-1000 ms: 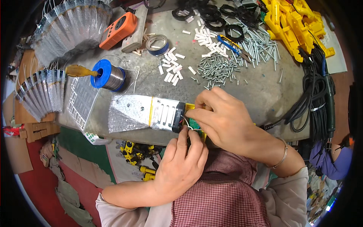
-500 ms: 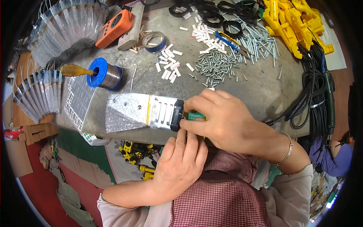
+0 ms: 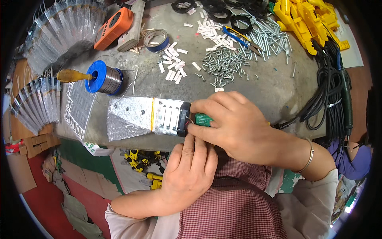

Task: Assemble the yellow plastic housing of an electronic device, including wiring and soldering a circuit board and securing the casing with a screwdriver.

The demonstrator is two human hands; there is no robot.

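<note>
A silver slotted metal part (image 3: 165,116) with a black end lies on the grey table (image 3: 258,85), its left half inside a shiny foil bag (image 3: 129,117). My right hand (image 3: 234,125) grips a small green circuit board (image 3: 203,118) at the part's black end. My left hand (image 3: 190,167) comes up from below, and its fingertips touch the black end and the board from underneath. Thin wires show between the board and the part.
A blue spool of solder wire (image 3: 102,77), an orange meter (image 3: 113,27), a tape roll (image 3: 156,39), white tube pieces (image 3: 173,65), several screws (image 3: 227,65), yellow plastic parts (image 3: 304,20) and black cables (image 3: 330,91) lie around. Rows of bagged parts (image 3: 36,103) sit left.
The metal part and the board have shifted a little left along the table edge. My right hand has closed further over the green board; my left hand stays under it.
</note>
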